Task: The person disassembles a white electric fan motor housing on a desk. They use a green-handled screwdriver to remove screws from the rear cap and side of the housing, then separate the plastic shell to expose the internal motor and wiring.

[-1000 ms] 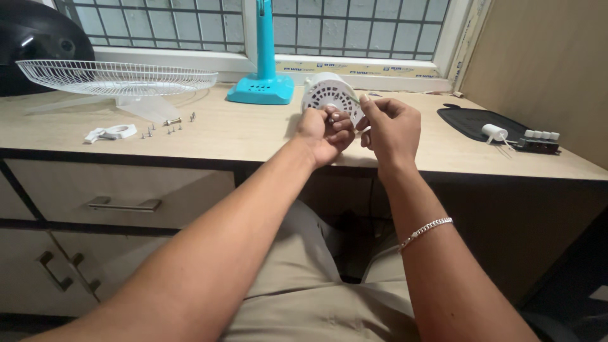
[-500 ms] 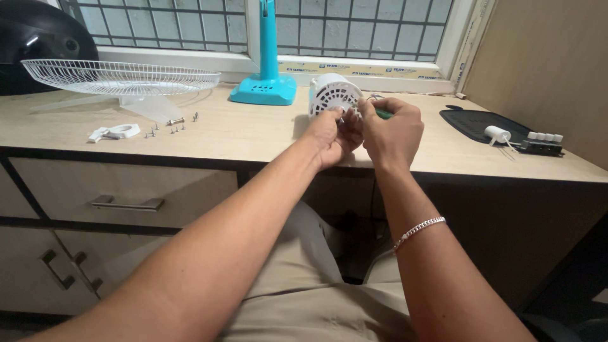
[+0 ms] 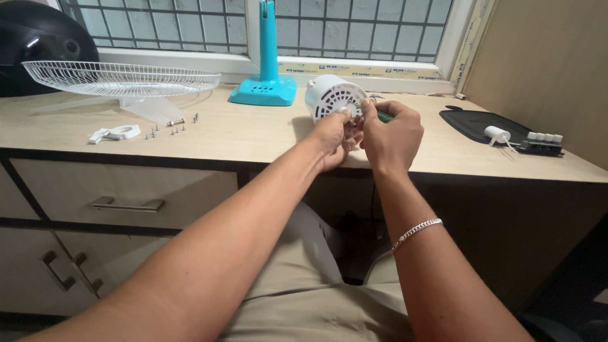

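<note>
Both hands grip a white vented motor housing above the wooden desk by the window

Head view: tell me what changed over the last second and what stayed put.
Both hands closed in on the white vented motor housing. The right hand, open-fingered before, now grips a green-handled tool against it; the left hand keeps pinching at the housing's face. The wire fan guard, loose screws, teal stand and black tray stayed on the desk.
</note>
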